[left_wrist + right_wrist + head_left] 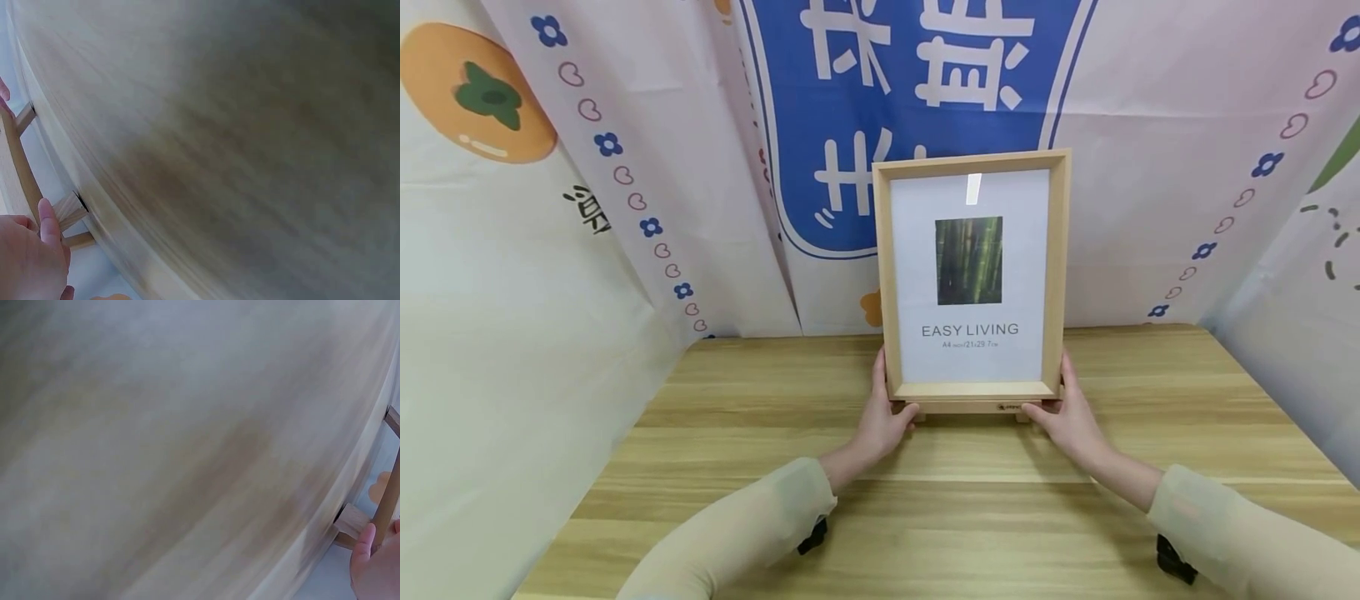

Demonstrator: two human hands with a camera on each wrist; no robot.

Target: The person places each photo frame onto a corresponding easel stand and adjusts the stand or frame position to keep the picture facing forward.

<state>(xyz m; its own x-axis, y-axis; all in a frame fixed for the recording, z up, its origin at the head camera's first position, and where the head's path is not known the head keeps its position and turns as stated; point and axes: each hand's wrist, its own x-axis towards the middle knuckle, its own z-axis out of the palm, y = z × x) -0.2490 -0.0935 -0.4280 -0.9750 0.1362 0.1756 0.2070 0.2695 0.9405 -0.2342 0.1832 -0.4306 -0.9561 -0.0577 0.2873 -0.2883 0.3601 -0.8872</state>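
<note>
A light wooden picture frame (1057, 275) stands upright, leaning slightly back, near the table's far edge. Behind its glazing is a white sheet with a green bamboo picture and the words "EASY LIVING". The frame rests on the ledge (962, 407) of a small wooden easel, whose legs (70, 211) show in the wrist views. My left hand (880, 422) grips the easel at its left end, thumb in front, fingers up the side by the frame's lower corner. At the right end my right hand (1073, 425) holds it the same way. Fingertips behind are hidden.
The wood-grain table (970, 517) spreads in front of and beside the easel. Close behind hangs a printed white cloth (1150, 208) with a blue sign shape; similar cloth lines both sides. Black straps (1174, 560) show under the sleeves.
</note>
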